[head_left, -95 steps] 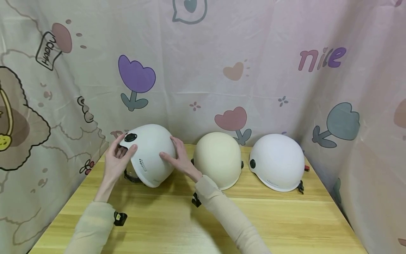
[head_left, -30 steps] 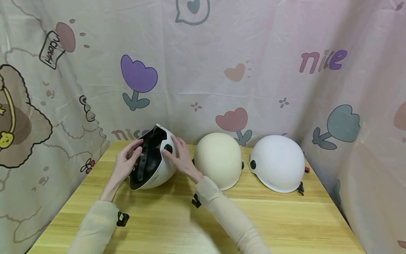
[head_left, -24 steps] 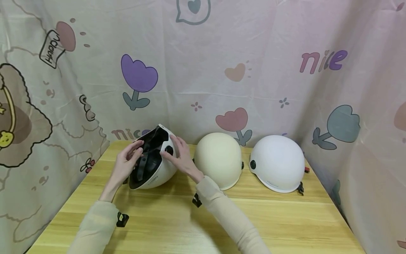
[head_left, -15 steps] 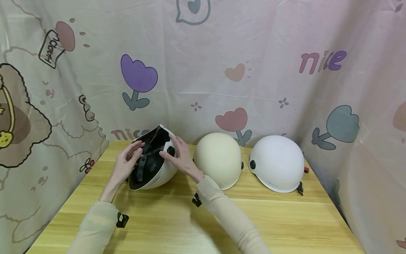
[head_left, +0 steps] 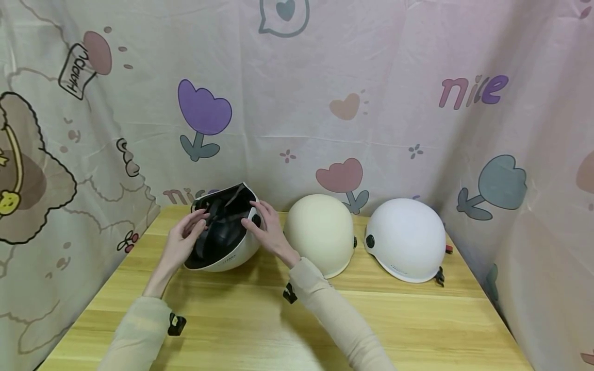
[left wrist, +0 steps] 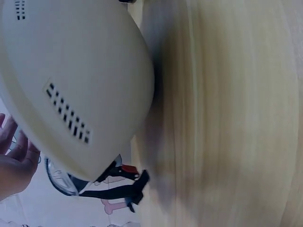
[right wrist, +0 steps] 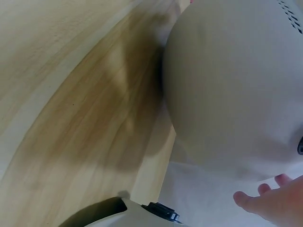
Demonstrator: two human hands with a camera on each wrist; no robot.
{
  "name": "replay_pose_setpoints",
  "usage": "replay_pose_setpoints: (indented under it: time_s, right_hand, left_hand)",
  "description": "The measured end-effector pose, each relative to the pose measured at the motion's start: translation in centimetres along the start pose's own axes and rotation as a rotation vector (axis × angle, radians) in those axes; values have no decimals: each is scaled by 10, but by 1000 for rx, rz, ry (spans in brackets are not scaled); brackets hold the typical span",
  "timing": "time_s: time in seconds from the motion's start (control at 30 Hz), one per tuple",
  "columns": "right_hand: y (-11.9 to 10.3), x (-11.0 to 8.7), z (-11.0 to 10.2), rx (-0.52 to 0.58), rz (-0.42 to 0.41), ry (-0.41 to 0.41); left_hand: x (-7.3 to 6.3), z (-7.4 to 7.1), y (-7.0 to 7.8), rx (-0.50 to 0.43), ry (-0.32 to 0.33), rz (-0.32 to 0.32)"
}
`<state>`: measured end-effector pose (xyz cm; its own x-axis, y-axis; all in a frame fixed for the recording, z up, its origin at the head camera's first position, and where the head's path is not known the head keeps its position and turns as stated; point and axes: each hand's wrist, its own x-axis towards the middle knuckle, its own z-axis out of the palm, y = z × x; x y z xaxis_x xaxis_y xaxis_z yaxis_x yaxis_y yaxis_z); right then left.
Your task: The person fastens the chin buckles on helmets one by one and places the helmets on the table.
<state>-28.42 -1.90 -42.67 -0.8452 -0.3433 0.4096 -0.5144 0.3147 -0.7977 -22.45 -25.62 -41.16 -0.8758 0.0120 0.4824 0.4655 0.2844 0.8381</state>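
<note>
A white half-shell helmet lies tipped back at the left of the table, its black-lined opening facing up and left. My left hand is at the opening with fingers gently bent; whether it touches the lining cannot be told. In the left wrist view that hand shows behind the helmet's rim, above a hanging black strap with a red buckle. My right hand lies along the right rim by a black round fitting, fingers and thumb spread. In the right wrist view its fingertips are close under the shell.
A cream helmet stands dome up just right of my right hand. Further right stands another white helmet, with a black side knob and a red buckle. The wooden table meets a printed curtain behind.
The helmet has turned from dome forward to opening up, then rolled further back and slightly right. My left hand left the front edge for the opening; my right hand shifted slightly right.
</note>
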Motion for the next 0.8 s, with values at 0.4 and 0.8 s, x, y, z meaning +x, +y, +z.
replay_pose_setpoints:
  time_s: [0.4, 0.8]
  right_hand:
    - [11, -5, -2, -9, 103, -57]
    - [15, -8, -4, -52, 70, -9]
  left_hand:
    - [-6, -4, -10, 54, -29, -6]
    - [-9, -3, -13, 60, 40, -20]
